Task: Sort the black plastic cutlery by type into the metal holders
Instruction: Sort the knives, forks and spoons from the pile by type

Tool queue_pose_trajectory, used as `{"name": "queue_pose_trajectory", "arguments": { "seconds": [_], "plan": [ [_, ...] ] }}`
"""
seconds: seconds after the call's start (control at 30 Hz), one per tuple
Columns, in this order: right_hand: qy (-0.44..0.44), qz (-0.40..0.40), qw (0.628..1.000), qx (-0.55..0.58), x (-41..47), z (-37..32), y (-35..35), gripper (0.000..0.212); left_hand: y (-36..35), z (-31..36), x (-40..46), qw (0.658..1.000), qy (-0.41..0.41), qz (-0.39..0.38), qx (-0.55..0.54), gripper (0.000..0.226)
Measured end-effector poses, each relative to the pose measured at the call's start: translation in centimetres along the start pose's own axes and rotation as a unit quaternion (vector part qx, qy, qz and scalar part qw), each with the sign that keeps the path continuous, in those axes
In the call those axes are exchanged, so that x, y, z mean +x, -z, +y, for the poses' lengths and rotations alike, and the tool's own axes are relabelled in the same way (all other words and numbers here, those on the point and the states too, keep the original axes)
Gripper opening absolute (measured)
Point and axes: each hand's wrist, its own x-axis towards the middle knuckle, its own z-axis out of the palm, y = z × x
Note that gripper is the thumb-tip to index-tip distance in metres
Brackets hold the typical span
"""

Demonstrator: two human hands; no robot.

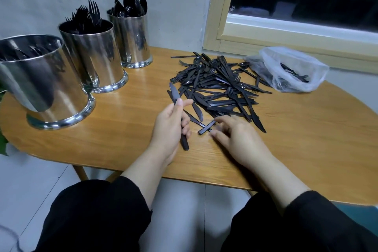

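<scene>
A heap of black plastic cutlery (221, 86) lies on the wooden table (122, 129), right of centre. My left hand (169, 127) grips black knives (174, 94), blades pointing up and away. My right hand (235, 137) rests at the heap's near edge, its fingertips pinching the handle end of another black knife (206, 128) lying on the table. Three shiny metal holders stand at the left: the nearest holder (43, 82) with knives inside, the middle holder (96, 55) with forks, and the far holder (133, 39) with spoons.
A clear plastic bag (290, 67) with more black cutlery lies at the back right, under a window frame (266, 41). A green leaf (3, 145) shows at the left table edge. My knees in black trousers are below the table's near edge.
</scene>
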Motion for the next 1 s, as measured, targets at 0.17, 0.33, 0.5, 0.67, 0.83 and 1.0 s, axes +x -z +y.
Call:
{"name": "queue_pose_trajectory", "arguments": {
  "seconds": [0.17,0.33,0.5,0.67,0.83,1.0],
  "plan": [
    [-0.005,0.002,0.999,-0.054,0.8,-0.7,-1.2,0.036,-0.1,0.0,-0.1,1.000,0.013,-0.008,-0.007,0.031],
    [-0.031,0.041,0.999,0.002,0.4,-0.8,-1.7,0.020,0.1,-0.3,-0.2,0.998,-0.004,-0.018,0.062,0.030],
    [-0.063,0.024,0.997,0.045,0.2,-1.2,-0.8,0.001,0.0,-0.5,0.0,0.997,-0.022,-0.011,0.072,0.029],
    [-0.086,0.005,0.993,0.076,0.2,-1.7,0.0,0.016,0.0,-0.4,0.0,0.999,-0.003,-0.010,0.040,0.028],
    [-0.087,-0.004,0.993,0.076,0.1,-1.9,1.1,0.018,0.1,-0.5,0.0,0.998,-0.016,-0.019,0.050,0.027],
    [-0.116,0.024,0.985,0.123,-0.4,-1.5,2.5,0.016,0.1,-0.3,0.0,0.999,-0.014,-0.018,0.048,0.027]
  ]
}}
